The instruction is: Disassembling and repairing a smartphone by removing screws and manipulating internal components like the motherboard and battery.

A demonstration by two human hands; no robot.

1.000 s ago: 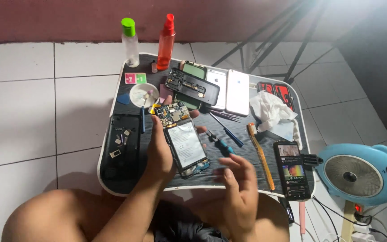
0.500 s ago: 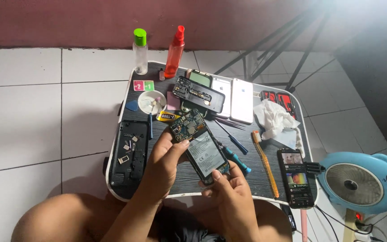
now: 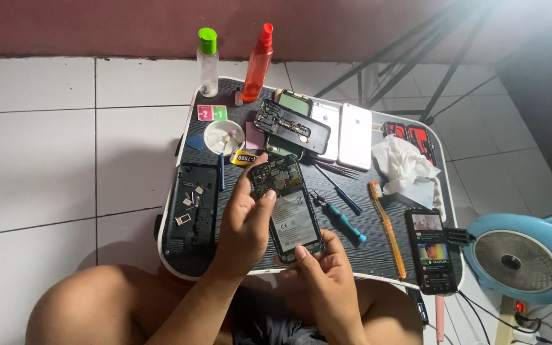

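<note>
We hold opened black smartphone with exposed battery and circuit board at frame centre, above dark slatted lap table. Left hand curled round phone's left edge, thumb on upper board. Right hand pinches bottom end, fingers closed on it. Best we keep grip on frame edges, off board, phone level. Blue-handled screwdriver lies just right of phone.

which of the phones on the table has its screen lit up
The black phone at the table's right edge, beside the blue fan, with a cable plugged in. The white-backed phones at the back lie face down, showing no screen.
</note>
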